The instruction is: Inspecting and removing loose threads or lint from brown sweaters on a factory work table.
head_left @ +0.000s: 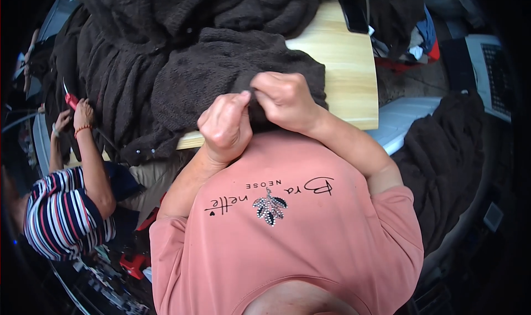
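Note:
A dark brown, fleecy cloth (pixel 215 66) lies heaped over the table in front of me. Close to my chest, my left hand (pixel 225 125) is closed in a pinch on the cloth's near edge. Right beside it, my right hand (pixel 286 102) also pinches the cloth, its fingertips slightly blurred. The two hands almost touch, thumbs toward each other. Whatever small detail lies between the fingertips is hidden. Small shiny round studs (pixel 145 150) show on a corner of the cloth left of my left hand.
The pale wooden table (pixel 345 71) shows at right, with a black phone (pixel 352 10) near its far edge. At left, a co-worker in a striped shirt (pixel 66 215) holds a red-handled tool (pixel 71 100). More dark cloth (pixel 442 160) hangs at right.

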The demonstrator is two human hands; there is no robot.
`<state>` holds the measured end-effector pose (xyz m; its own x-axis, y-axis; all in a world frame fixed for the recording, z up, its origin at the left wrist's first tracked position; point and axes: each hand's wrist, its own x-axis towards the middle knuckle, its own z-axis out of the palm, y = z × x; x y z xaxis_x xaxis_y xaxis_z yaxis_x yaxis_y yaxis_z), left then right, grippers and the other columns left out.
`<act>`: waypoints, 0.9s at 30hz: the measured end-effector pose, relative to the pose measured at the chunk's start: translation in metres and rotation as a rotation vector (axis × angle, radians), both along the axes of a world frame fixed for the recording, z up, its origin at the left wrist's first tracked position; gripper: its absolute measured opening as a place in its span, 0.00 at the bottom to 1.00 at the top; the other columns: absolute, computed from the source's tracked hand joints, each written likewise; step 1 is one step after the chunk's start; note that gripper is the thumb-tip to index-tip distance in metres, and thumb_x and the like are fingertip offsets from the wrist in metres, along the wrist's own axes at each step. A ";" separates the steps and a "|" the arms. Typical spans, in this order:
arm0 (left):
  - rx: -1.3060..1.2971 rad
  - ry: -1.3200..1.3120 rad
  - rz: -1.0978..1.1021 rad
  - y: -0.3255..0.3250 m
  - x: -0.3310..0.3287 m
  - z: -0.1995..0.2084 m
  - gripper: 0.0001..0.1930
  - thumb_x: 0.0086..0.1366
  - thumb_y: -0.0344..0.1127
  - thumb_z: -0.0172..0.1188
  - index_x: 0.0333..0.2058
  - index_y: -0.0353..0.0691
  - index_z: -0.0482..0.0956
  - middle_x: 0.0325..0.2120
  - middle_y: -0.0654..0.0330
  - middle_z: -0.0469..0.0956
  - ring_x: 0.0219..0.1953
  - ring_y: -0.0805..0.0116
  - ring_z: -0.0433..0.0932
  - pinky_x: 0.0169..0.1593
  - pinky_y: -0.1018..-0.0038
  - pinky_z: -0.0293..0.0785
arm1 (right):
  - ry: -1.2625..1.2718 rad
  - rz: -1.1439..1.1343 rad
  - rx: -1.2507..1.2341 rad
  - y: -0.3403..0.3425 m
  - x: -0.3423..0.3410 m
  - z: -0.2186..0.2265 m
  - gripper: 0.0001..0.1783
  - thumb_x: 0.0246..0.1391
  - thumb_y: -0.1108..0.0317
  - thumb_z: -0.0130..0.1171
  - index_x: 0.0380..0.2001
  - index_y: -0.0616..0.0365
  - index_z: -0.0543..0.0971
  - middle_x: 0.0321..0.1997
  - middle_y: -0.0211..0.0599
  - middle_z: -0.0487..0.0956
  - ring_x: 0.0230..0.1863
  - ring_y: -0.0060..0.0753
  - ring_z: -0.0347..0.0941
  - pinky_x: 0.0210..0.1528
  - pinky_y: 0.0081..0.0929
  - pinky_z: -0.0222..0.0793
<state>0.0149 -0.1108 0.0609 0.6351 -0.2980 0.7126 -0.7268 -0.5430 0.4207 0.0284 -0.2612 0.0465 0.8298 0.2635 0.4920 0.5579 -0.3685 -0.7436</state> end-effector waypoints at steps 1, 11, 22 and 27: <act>-0.015 -0.038 0.032 0.002 0.000 -0.002 0.12 0.41 0.12 0.57 0.27 0.30 0.74 0.18 0.53 0.74 0.19 0.61 0.75 0.22 0.74 0.72 | -0.023 0.024 -0.007 0.004 0.003 0.002 0.04 0.38 0.80 0.54 0.20 0.62 0.70 0.17 0.43 0.69 0.19 0.43 0.69 0.21 0.32 0.64; -0.041 -0.029 0.007 -0.003 -0.007 0.001 0.11 0.42 0.12 0.56 0.27 0.29 0.74 0.19 0.52 0.75 0.19 0.61 0.75 0.21 0.75 0.72 | -0.297 -0.031 -0.100 0.002 -0.006 0.001 0.10 0.29 0.81 0.54 0.22 0.61 0.69 0.15 0.36 0.65 0.15 0.38 0.65 0.17 0.31 0.61; -0.061 -0.092 -0.008 -0.003 -0.004 0.006 0.11 0.44 0.15 0.59 0.29 0.31 0.74 0.19 0.54 0.74 0.19 0.64 0.75 0.20 0.76 0.71 | -0.355 -0.033 -0.062 0.001 -0.004 0.013 0.14 0.26 0.84 0.53 0.25 0.65 0.72 0.14 0.37 0.66 0.14 0.36 0.66 0.16 0.28 0.62; -0.071 -0.095 -0.111 0.001 -0.009 0.004 0.13 0.45 0.15 0.58 0.32 0.31 0.73 0.20 0.53 0.73 0.19 0.63 0.74 0.20 0.76 0.71 | -0.118 0.135 0.168 -0.007 -0.005 0.021 0.13 0.29 0.87 0.52 0.25 0.65 0.73 0.18 0.39 0.71 0.18 0.37 0.70 0.19 0.27 0.65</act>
